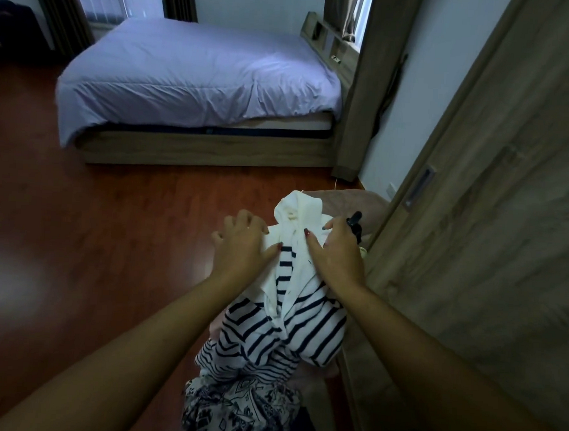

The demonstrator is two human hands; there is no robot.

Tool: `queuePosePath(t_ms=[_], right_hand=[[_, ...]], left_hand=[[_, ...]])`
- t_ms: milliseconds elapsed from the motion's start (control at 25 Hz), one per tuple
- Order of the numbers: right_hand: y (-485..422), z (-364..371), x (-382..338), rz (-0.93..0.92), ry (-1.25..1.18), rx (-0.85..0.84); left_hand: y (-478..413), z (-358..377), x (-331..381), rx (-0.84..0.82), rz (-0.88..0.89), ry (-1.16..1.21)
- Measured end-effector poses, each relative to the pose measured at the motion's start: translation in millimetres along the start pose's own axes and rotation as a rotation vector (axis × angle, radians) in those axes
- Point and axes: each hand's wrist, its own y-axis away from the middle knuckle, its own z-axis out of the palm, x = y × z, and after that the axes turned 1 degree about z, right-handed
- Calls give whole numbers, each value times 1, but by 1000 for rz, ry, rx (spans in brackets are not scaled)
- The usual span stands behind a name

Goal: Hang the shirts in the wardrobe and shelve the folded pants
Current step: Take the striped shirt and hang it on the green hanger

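On one striped shirt (298, 328), two hands (242, 247) (338, 256)

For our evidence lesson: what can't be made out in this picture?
All in the head view:
Black tip beside the right hand: the hand and shirt hide the rest; maybe a hanger.
Wardrobe door: hides the inside.
Patterned cloth: cut off by the bottom edge.
Dark shape, top left: too dim to name.

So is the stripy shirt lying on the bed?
No, the left hand and right hand hold the striped shirt beside the wooden door, away from the bed.
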Motion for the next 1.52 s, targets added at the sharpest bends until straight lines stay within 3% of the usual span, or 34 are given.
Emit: queuePosePath(t_ms=[120, 200, 400, 560, 680, 800, 920, 1040, 1200, 1400, 1520], right_hand=[[-7, 6, 5, 3, 425, -112], [-10, 8, 6, -45, 443, -56], [-13, -32, 6, 84, -231, 40], [-4, -105, 1, -81, -277, 198], [24, -161, -2, -268, -218, 357], [63, -204, 3, -280, -222, 475], [118, -271, 24, -215, -180, 610], [174, -341, 56, -164, -16, 626], [265, -418, 108, -129, 227, 450], [396, -477, 173, 154, 183, 323], [460, -516, 196, 264, 68, 564]], left_hand=[[-3, 7, 7, -85, 71, 82], [-7, 4, 4, -153, 53, 240], [-12, -26, -14, -184, -10, 342], [-13, -61, -16, -35, 200, 49], [-3, -88, 9, -139, 225, -83], [8, -118, 48, -310, 185, -376], [31, -162, 113, -177, 270, -548], [62, -200, 188, 73, 463, -352], [129, -239, 293, 341, 764, 32], [218, -236, 408, 306, 1136, 314], [260, -224, 458, 270, 1166, 358]])
